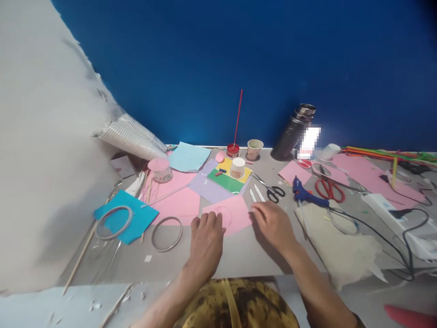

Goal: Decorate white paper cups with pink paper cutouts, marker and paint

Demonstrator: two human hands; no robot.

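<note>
My left hand [205, 239] lies palm down on the grey table, fingers stretched out onto the near edge of a small pink paper sheet [234, 214] that bears a drawn circle. My right hand [273, 223] rests beside it at the sheet's right corner, fingers loosely curled with the tips touching the paper, holding nothing. Two white sticks [256, 194] lie just beyond the right hand, and black-handled scissors [273, 190] lie behind them.
A blue glue gun [303, 193], red scissors [328, 189], a power strip [385, 207] with cables and a beige cloth [337, 239] lie right. Two rings [167, 233], teal paper [126, 217], paper cups [237, 167], stacked cups [131, 134] and a flask [293, 130] stand left and behind.
</note>
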